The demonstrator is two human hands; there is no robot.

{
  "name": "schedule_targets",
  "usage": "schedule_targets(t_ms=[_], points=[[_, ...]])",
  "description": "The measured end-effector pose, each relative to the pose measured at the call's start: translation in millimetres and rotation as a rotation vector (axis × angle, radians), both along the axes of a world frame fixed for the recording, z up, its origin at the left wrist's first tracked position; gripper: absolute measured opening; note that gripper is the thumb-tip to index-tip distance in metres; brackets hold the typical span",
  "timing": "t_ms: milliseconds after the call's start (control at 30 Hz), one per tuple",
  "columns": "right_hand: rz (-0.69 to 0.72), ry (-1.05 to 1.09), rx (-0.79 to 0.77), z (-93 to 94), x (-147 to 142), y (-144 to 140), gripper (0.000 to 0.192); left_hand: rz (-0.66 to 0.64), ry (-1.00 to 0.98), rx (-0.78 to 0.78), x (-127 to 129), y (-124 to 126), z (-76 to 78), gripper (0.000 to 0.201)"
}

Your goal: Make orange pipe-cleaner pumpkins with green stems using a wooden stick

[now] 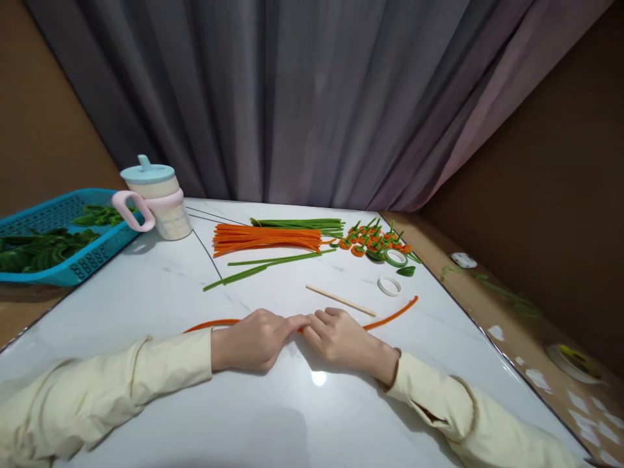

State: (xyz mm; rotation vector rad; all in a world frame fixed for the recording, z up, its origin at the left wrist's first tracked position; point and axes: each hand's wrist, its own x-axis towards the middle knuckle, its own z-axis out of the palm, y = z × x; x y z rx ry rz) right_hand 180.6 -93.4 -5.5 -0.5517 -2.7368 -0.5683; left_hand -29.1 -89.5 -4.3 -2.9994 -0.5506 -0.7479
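Observation:
Both hands meet at the middle of the white table, closed around one orange pipe cleaner (391,318). Its ends stick out past my left hand (258,339) and past my right hand (334,336). A short orange stretch shows between the two hands; the rest is hidden by the fingers. Just beyond my right hand lies a thin wooden stick (341,301). Farther back are a bundle of orange pipe cleaners (268,239), a bundle of green pipe cleaners (302,223) and a few loose green pipe cleaners (244,275).
Small orange pieces with green stems (375,237) are heaped at the back right, beside a green tape roll (396,258) and a white ring (390,286). A lidded cup (168,214) stands at the back left, near a blue basket (82,268) holding green pieces. A curtain (312,97) hangs behind.

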Motion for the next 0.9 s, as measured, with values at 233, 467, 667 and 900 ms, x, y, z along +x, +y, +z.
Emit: schedule_targets(t_ms=[233,467,667,900], points=[[-0.004,0.0,0.046,3.1,2.1,0.9,0.019,0.044,0.094,-0.09,-1.1,3.1,-5.3,0.048],[0.02,0.026,0.099,2.0,0.6,0.0,0.021,0.073,0.136,-0.116,-0.4,3.6,-5.9,0.053],[0.015,-0.001,0.103,3.3,0.0,-0.7,0.022,0.066,0.177,-0.099,0.7,3.0,-0.8,0.043],[0.064,0.017,-0.012,3.5,1.0,-1.3,0.02,-0.008,0.123,-0.196,1.7,1.1,7.3,0.04]])
